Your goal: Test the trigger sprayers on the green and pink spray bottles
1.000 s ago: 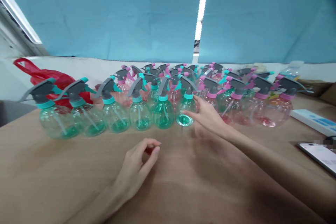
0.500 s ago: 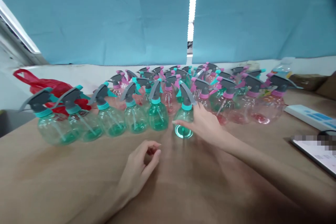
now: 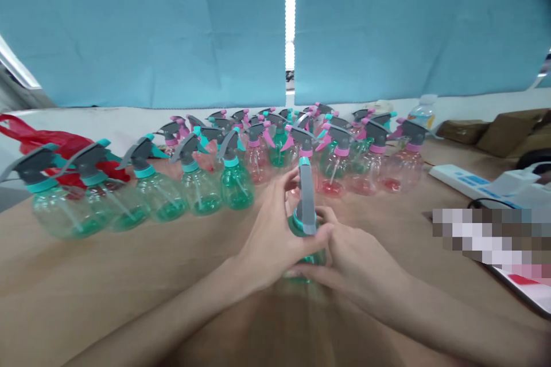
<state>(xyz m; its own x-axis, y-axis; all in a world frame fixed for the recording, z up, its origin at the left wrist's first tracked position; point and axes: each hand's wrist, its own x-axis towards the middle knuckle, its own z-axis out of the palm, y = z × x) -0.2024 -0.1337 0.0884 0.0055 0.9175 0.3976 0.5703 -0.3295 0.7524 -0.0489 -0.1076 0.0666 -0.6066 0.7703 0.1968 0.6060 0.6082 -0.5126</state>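
A green spray bottle with a grey trigger head and turquoise collar stands upright close in front of me. My right hand is closed around its lower body. From the other side my left hand wraps the bottle at its collar and head, thumb across the front. Both hands hide much of the bottle. To the left, several similar green spray bottles form a slanting row. Behind the held bottle, pink spray bottles and more green ones crowd together.
A red plastic bag lies at the far left behind the row. On the right are a white power strip, a partly blurred-out flat device, and cardboard boxes. A clear bottle stands at the back by the blue curtain.
My right hand has brought the green spray bottle nearer, and its head has turned so the lever faces me. My left hand has moved up from the table onto the bottle. The view has shifted right.
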